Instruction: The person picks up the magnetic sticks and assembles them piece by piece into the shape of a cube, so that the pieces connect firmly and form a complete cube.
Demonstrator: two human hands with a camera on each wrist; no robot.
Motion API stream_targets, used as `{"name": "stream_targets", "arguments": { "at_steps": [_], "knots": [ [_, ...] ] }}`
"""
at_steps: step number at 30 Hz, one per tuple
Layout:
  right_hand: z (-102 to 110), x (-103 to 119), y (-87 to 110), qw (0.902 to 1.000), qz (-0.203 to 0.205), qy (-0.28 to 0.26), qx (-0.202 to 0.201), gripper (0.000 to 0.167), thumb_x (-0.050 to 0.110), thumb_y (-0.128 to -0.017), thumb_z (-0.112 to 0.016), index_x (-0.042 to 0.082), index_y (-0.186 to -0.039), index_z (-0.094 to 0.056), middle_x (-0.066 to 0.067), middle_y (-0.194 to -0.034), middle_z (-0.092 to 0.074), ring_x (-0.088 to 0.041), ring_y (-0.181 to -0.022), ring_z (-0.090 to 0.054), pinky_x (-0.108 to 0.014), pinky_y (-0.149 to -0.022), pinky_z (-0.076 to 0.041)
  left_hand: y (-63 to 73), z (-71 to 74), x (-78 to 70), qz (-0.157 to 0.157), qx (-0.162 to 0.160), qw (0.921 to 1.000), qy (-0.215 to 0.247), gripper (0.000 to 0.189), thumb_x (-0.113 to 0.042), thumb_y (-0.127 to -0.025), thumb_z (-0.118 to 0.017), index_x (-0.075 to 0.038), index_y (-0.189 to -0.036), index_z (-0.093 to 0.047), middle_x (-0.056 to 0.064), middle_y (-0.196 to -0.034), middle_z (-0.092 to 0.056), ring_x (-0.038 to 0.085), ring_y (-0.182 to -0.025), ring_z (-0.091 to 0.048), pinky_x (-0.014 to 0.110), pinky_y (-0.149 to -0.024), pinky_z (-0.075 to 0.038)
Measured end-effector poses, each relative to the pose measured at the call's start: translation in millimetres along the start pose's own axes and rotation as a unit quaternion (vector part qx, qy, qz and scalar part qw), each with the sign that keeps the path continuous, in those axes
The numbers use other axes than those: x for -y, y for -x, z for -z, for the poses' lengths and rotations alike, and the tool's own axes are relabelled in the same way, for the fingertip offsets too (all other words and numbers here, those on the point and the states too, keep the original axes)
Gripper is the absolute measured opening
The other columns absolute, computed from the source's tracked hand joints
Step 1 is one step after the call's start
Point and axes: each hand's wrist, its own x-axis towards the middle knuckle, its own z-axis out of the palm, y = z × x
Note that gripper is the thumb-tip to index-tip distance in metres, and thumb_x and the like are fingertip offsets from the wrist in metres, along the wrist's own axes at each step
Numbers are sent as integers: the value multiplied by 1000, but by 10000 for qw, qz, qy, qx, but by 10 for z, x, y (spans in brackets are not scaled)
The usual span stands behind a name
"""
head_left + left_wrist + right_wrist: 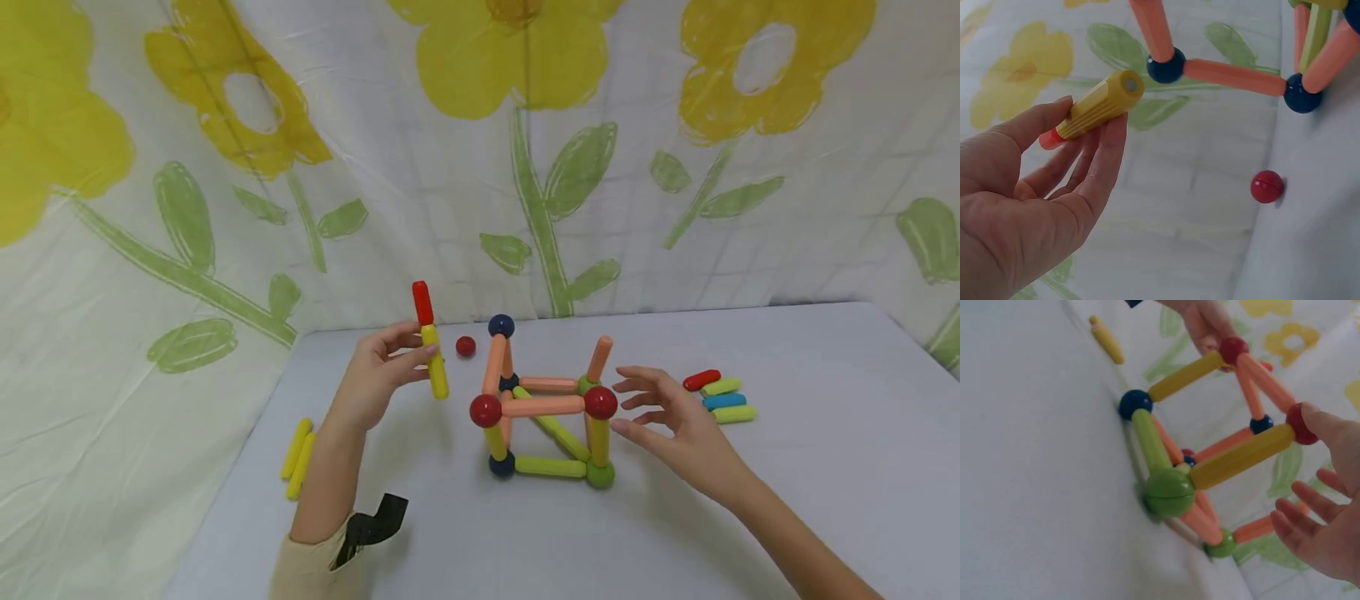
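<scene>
My left hand (375,375) pinches a yellow magnetic rod (435,367) between thumb and fingers, left of a frame built of rods and balls. A shorter red rod (423,304) is joined end to end with it, pointing up. The yellow rod's round end faces the frame in the left wrist view. Salmon, yellow and lime rods make up the frame (543,406), with blue, red and green balls at its corners. One salmon rod (600,360) stands free-ended at the back right. Beside the front-right red ball (601,402), my right hand (678,429) holds nothing, its fingers loosely spread.
A loose red ball (466,347) lies on the table (825,500) behind the left hand's rods. Two yellow rods (298,458) lie by the left forearm. Several short rods, red, lime and blue (724,402), lie at the right. A flower-painted cloth (420,208) hangs behind.
</scene>
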Motion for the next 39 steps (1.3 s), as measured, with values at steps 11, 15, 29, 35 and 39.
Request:
{"name": "stream_targets", "arguments": {
  "at_steps": [11, 15, 29, 35, 39],
  "knots": [
    [-192, -370, 112, 9947, -371, -472, 830, 44, 11, -94, -81, 1, -132, -63, -16, -124, -68, -21, -103, -67, -22, -87, -60, -239, -137, 471, 714, 496, 9957, 304, 42, -9, -103, -67, 8, -140, -58, 12, -115, -69, 16, -98, -71, 41, -93, -62],
    [-249, -467, 115, 9909, -393, -616, 1130, 37, 8, -93, -80, -5, -125, -66, -14, -114, -70, -11, -95, -65, -21, -84, -60, -269, -207, 598, 801, 826, 9919, 536, 42, -7, -103, -64, 10, -140, -55, 6, -110, -71, 15, -95, -72, 41, -94, -62],
    [-264, -596, 156, 9894, -451, -596, 1243, 24, 9, -93, -81, 1, -114, -72, -5, -98, -65, -11, -85, -62, -21, -76, -58, -301, -457, 721, 1041, 1495, 9826, 374, 46, -7, -101, -63, 9, -143, -51, 19, -125, -66, 21, -107, -66, 41, -96, -62],
    [-262, -605, 157, 9888, -531, -627, 1249, 26, 11, -93, -81, 0, -115, -71, -7, -97, -65, -12, -85, -62, -21, -75, -58, -269, -494, 689, 985, 1822, 9778, 319, 48, -5, -94, -69, 8, -138, -56, 21, -130, -65, 24, -108, -66, 34, -90, -61],
    [-263, -605, 165, 9880, -560, -680, 1268, 26, 11, -93, -80, 0, -115, -71, -8, -97, -65, -12, -84, -62, -21, -75, -58, -262, -490, 674, 1034, 1902, 9758, 324, 54, -4, -93, -69, 6, -144, -53, 21, -134, -61, 26, -110, -64, 34, -90, -61]
  ]
}}
